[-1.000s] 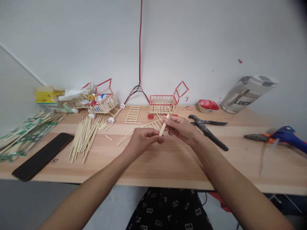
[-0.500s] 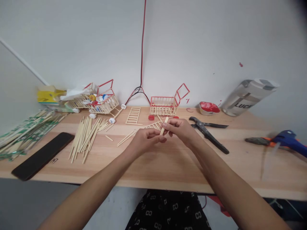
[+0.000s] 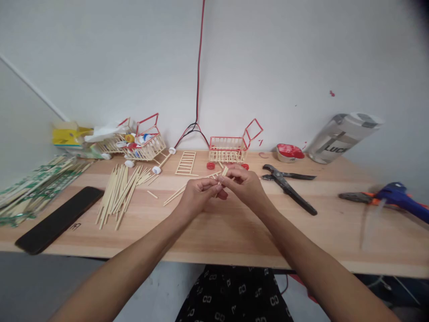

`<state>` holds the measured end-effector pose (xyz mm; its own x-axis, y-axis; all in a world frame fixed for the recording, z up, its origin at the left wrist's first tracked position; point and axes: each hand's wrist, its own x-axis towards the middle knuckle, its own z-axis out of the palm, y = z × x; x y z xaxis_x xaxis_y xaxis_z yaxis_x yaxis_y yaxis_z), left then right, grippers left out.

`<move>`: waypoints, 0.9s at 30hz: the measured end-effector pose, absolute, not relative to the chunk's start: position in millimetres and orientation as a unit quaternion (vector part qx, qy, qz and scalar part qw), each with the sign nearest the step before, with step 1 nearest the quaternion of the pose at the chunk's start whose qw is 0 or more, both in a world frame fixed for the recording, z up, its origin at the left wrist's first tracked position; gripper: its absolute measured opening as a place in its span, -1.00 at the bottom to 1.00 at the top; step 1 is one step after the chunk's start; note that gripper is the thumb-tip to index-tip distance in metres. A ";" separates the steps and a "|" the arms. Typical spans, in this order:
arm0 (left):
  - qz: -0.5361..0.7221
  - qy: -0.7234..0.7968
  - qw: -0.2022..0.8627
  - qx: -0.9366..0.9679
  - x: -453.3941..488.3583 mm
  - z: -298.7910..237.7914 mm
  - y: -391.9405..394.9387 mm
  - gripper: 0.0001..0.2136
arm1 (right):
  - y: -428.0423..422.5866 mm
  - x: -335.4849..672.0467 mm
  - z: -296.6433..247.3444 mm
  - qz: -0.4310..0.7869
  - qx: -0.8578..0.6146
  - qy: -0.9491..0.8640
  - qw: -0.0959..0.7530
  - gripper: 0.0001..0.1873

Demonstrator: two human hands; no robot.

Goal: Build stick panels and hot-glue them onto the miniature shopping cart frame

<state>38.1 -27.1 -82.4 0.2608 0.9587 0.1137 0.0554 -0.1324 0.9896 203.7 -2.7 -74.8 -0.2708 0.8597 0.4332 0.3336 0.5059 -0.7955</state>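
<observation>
Short pale wooden sticks [image 3: 225, 171] stick up from between the fingertips of both hands, held together above the middle of the table. My left hand [image 3: 200, 194] is closed around their lower part, its thumb against my right fingers. My right hand [image 3: 244, 182] pinches them nearer the top. How many sticks there are is hidden by the fingers. Just behind the hands lies a partly covered ladder-like stick frame [image 3: 212, 175]. Farther back stands a small stick cart [image 3: 228, 154] with red trim and red wheels.
Loose sticks [image 3: 115, 192], a black flat case [image 3: 60, 219] and packaged chopsticks [image 3: 40, 188] lie left. A ladder-like panel [image 3: 186, 163] and a white-wheeled cart [image 3: 145, 147] are behind. Right are a black cutter [image 3: 291, 190], red-filled tub [image 3: 290, 153], pliers [image 3: 355, 197] and a blue glue gun [image 3: 402, 197].
Both hands have shifted slightly left and closer together. The sticks now show less, with the right fingers wrapped farther over them.
</observation>
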 end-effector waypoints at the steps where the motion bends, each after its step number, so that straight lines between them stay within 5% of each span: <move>1: 0.440 0.417 0.509 0.611 37.6 -82.0 -26.9 -0.75 | -3.0 202.8 -74.8 0.296 -0.403 -0.744 0.443 -0.67; 6: 0.431 0.423 0.513 0.611 37.5 -78.0 -28.4 -0.76 | -4.3 212.8 -59.6 0.315 -0.436 -0.742 0.401 -0.81; 9: 0.450 0.435 0.525 0.577 39.0 -76.4 -29.9 -0.78 | -5.3 248.6 -45.1 0.248 -0.501 -0.753 0.348 -0.72; 17: 0.431 0.387 0.548 0.604 38.9 -73.7 -31.9 -0.79 | -15.0 364.2 -80.9 0.032 -0.769 -0.634 0.077 -0.56; 22: 0.413 0.362 0.570 0.612 39.7 -75.6 -32.9 -0.75 | -15.8 352.3 -88.4 0.025 -0.769 -0.638 0.003 -0.70; 27: 0.410 0.353 0.582 0.607 39.4 -76.0 -33.6 -0.75 | -12.9 338.3 -80.6 0.041 -0.799 -0.599 -0.006 -0.58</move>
<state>39.4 -33.6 -76.0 0.4143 0.9059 0.0875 -0.0501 -0.0733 0.9961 338.3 -12.9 -80.6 0.2783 0.9577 -0.0727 0.9587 -0.2816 -0.0400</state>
